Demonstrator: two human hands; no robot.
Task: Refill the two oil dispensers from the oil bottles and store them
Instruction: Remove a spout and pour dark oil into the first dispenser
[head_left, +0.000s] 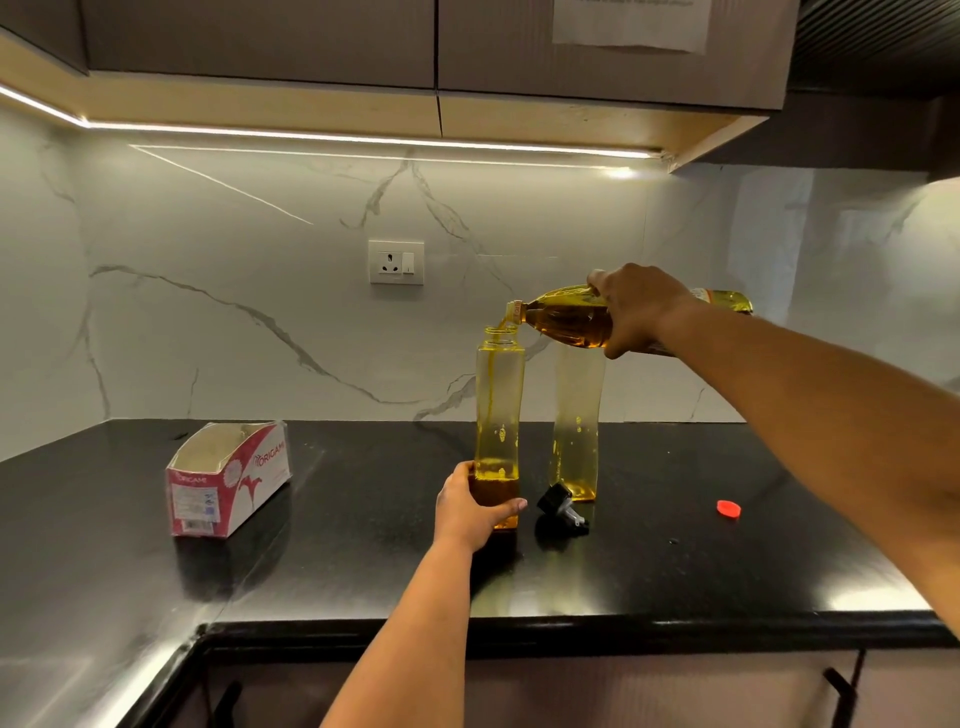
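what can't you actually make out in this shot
- Head view: the oil bottle label is mostly covered by the right hand.
- The base of the near dispenser is hidden by the left hand.
- The far dispenser has its neck hidden behind the tilted bottle.
- The paper on the cabinet is cut off by the top edge, its text too blurred.
- Small print on the pink box is too small.

Oil bottle (571, 317) tipped over held dispenser (497, 405)

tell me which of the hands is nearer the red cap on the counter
Right. The right hand is up above the red cap, tilting the oil bottle; the left hand is farther left.
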